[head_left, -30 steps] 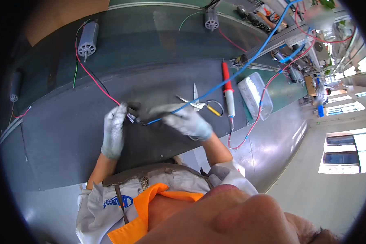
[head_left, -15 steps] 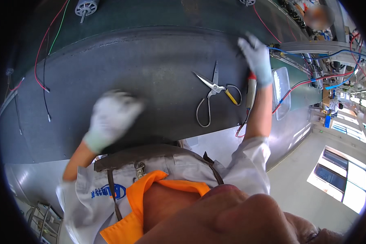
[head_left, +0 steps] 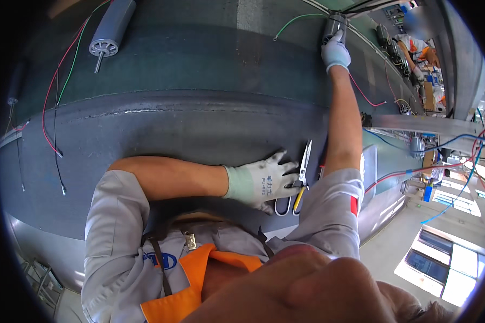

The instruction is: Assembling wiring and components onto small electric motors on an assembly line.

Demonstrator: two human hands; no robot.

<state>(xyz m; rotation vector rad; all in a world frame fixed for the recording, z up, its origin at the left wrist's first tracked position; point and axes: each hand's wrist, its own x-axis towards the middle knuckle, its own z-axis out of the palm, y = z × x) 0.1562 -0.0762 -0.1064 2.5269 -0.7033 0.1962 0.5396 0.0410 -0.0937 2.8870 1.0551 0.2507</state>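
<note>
Both hands wear white gloves with pale green cuffs. At the far right, my right hand point(head_left: 337, 54) reaches across the bench with its fingers around the near end of a grey cylindrical electric motor point(head_left: 335, 24); part of its grip is hidden. My left hand point(head_left: 265, 182) lies over the grey surface near my body, fingers spread, over the handles of the scissors point(head_left: 303, 175). Those scissors have silver blades pointing away from me and a yellow patch on one handle. The red end of a tool point(head_left: 321, 171) shows beside them, mostly covered by my right arm.
Another motor point(head_left: 103, 47) with red, green and black leads lies at the far left. A clear plastic tray point(head_left: 369, 169) stands right of my right sleeve. Metal frame bars point(head_left: 415, 125) and red and blue cables cross the right side. Another person point(head_left: 412, 51) works at the far right.
My right hand has moved far forward onto the motor. My left hand has swung right to the scissors, whose blades now look closer together. The view has shifted, showing more of the far bench.
</note>
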